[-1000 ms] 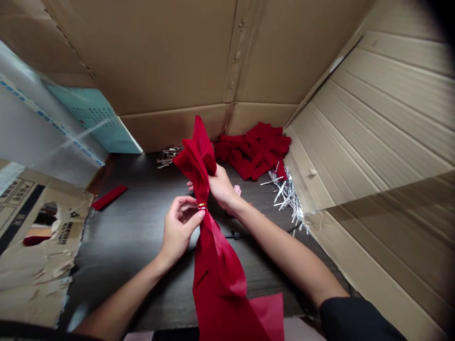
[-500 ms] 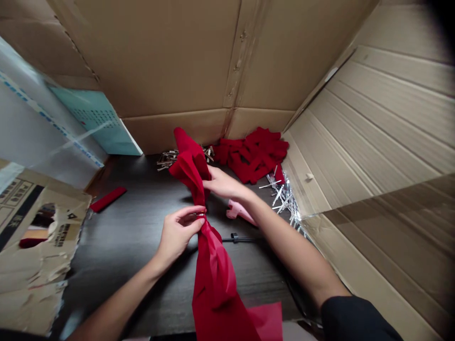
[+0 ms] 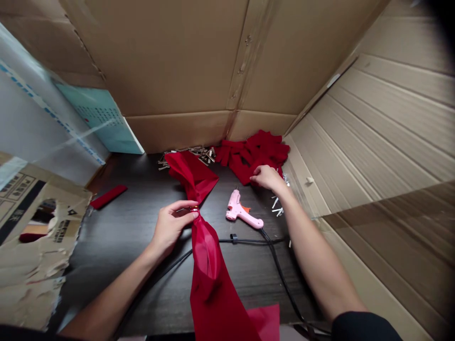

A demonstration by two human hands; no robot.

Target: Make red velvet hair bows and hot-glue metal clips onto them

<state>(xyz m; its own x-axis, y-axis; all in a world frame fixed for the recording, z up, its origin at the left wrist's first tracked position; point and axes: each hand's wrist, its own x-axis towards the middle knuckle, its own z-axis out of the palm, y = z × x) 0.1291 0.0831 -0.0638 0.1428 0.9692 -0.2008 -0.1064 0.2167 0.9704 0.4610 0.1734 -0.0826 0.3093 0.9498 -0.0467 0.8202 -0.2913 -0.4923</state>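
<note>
Tall panels of brown corrugated cardboard (image 3: 170, 61) enclose the back and right of a dark wood-grain tabletop (image 3: 119, 237). Over the tabletop's middle runs a long piece of deep red fabric (image 3: 216, 303), gathered into a narrow waist, its far end spread out and its near end hanging toward the person. A pale blue printed sheet (image 3: 103, 116) stands at the back left. At the back right lies a loose heap of short red cloth strips (image 3: 263, 147). The left hand (image 3: 170, 222) pinches the fabric's waist between thumb and fingertips. The right hand (image 3: 268, 177) is at the heap's near edge, fingers curled nearly closed; whether it grips anything, I cannot tell. Between the hands rests a pink glue gun (image 3: 245, 217) with an orange trigger. One flat red strip (image 3: 108, 197) lies apart, far left. Gold-toned metallic ties (image 3: 202, 154) are scattered behind the fabric; silver metallic ties (image 3: 278, 211) lie beside the right wrist. Smallest is the shiny metallic band (image 3: 194, 209) around the waist.
</note>
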